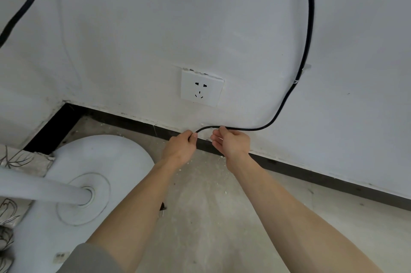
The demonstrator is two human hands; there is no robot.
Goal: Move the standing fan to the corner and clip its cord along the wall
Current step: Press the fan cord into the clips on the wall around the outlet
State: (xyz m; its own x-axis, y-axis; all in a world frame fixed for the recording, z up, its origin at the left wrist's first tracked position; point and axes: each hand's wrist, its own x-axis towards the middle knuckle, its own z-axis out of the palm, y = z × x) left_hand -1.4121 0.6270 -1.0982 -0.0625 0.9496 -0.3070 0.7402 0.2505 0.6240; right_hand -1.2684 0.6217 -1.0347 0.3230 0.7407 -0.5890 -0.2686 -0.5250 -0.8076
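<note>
The standing fan's round white base (pixel 106 161) sits on the floor in the corner at lower left, its white pole (pixel 40 188) slanting off the left edge. A black cord (pixel 310 28) loops down the white wall, passes a small clear clip (pixel 306 67) on the right, and curves along just above the dark skirting. My left hand (pixel 181 147) is closed around the cord's low end. My right hand (pixel 231 141) pinches the cord just to the right of that. A black plug (pixel 162 207) shows on the floor beside my left forearm.
A white wall socket (pixel 202 90) is set in the wall above my hands. Dark skirting (pixel 322 172) runs along the wall's foot. A second black cable (pixel 24 5) hangs at upper left. Patterned fabric (pixel 13 161) lies at the left edge. The concrete floor (pixel 211 217) is dusty.
</note>
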